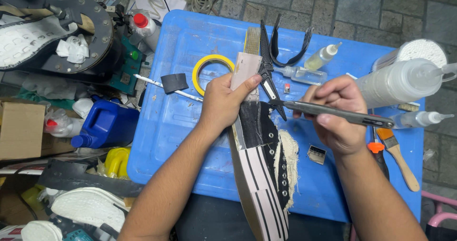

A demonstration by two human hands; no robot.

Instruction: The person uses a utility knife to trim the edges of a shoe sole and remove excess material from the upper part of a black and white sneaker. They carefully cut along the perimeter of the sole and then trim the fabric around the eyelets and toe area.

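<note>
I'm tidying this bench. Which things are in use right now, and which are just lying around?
In use: left hand gripping the shoe; right hand holding the grey knife, tip at the shoe's black patch.

Lying about: yellow tape roll, scissors, glue bottles, paintbrush, blue jug.

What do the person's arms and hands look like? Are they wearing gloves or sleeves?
No gloves and no sleeves in view. Both forearms are bare right up to the picture's lower edge. The left hand and the right hand are bare too, with short fingernails. No rings, watch or wristband can be seen on either one.
</note>
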